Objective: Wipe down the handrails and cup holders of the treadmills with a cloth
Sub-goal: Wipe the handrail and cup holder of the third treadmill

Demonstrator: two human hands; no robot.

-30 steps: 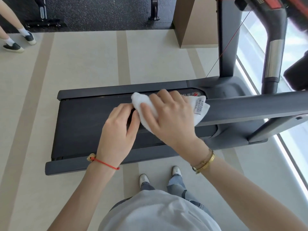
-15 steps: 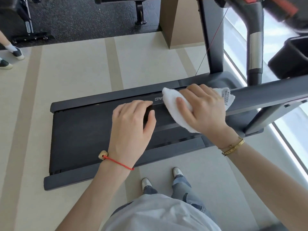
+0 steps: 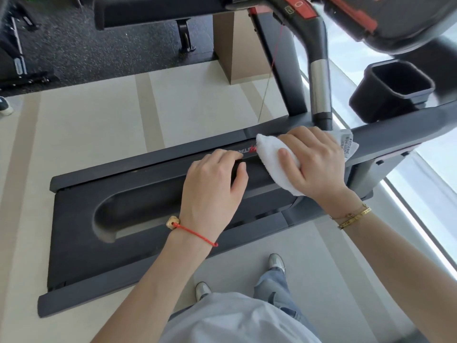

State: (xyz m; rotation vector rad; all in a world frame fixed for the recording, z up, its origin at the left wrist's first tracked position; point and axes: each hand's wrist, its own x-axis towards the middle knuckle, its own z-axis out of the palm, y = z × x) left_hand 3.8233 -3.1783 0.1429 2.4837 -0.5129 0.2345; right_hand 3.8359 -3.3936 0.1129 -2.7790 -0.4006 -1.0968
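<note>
Wiping the treadmill handrail with a white cloth, right of centre in the frame.

Right hand wrapped around the cloth and the rail, fingers curled over the far side. Left hand just beside it at centre frame, fingers bent around the same rail, touching no cloth. Black cup holder at upper right, well apart from the cloth.

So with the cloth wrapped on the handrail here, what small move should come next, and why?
Probably slide the right hand and white cloth further right along the handrail: a bare stretch lies ahead, leading toward the cup holder, while the left hand grips the rail.
</note>
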